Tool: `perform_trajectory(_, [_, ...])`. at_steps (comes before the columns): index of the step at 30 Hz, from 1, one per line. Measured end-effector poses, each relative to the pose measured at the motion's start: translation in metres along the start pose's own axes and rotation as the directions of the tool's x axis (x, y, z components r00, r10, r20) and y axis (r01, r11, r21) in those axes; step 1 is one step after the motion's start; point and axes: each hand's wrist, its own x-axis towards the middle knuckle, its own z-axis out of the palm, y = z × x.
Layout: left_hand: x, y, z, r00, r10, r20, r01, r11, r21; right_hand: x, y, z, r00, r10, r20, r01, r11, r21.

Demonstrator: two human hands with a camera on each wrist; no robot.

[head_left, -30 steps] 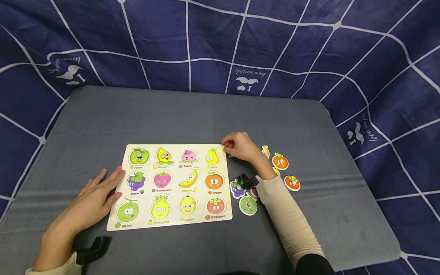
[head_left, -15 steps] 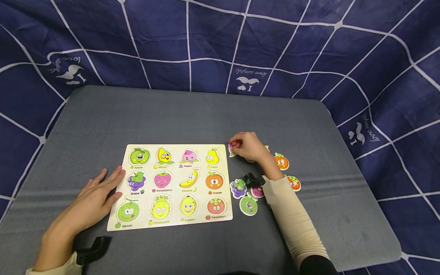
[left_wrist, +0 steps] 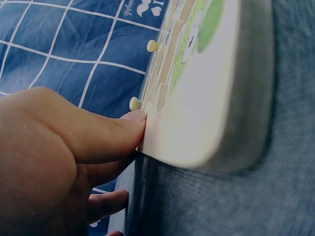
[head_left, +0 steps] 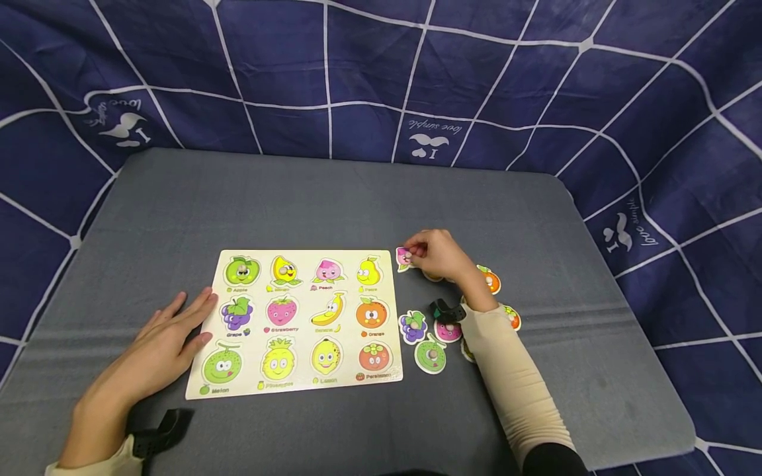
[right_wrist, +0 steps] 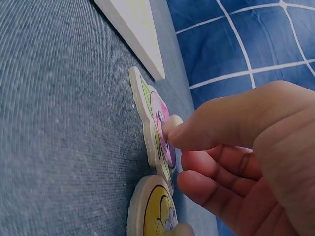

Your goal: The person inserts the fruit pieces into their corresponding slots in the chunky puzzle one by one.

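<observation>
The wooden fruit puzzle board (head_left: 303, 390) lies on the grey table. My left hand (head_left: 157, 347) rests at its left side with fingers stretched out. In the left wrist view the thumb (left_wrist: 125, 129) touches the board's edge. Just right of the board's far right corner, my right hand (head_left: 440, 254) pinches the knob of the peach puzzle piece (head_left: 403, 258). Seen from the right wrist, the thumb presses on the knob (right_wrist: 173, 122) and the other fingers curl behind. A yellow round piece (right_wrist: 157, 211) lies next to the peach piece, mostly under the hand in the head view.
Right of the board lie a grape piece (head_left: 413, 327), a melon piece (head_left: 430, 355) and a pink piece (head_left: 448, 332). An orange piece (head_left: 491, 279) and a persimmon piece (head_left: 513, 317) show beside the right forearm. Blue checked cloth (head_left: 369, 73) hangs behind the table.
My right hand has moved rightward from the board's far right corner to the peach piece, which has come into view and turned slightly. The left hand and board have stayed put.
</observation>
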Motion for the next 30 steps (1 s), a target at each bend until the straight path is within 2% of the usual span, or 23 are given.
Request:
perform_trajectory(18, [0.0001, 0.0010, -0.0015, 1.000, -0.008, 0.009, 0.009, 1.000, -0.009, 0.0028, 0.0018, -0.0061, 0.996, -0.033, 0.084, 0.035, 0.999, -0.016])
perform_trajectory(30, [-0.0010, 0.0008, -0.0010, 1.000, -0.004, -0.002, 0.004, 1.000, -0.011, 0.0038, -0.0003, -0.0077, 0.994, -0.043, 0.100, 0.047, 0.998, -0.035])
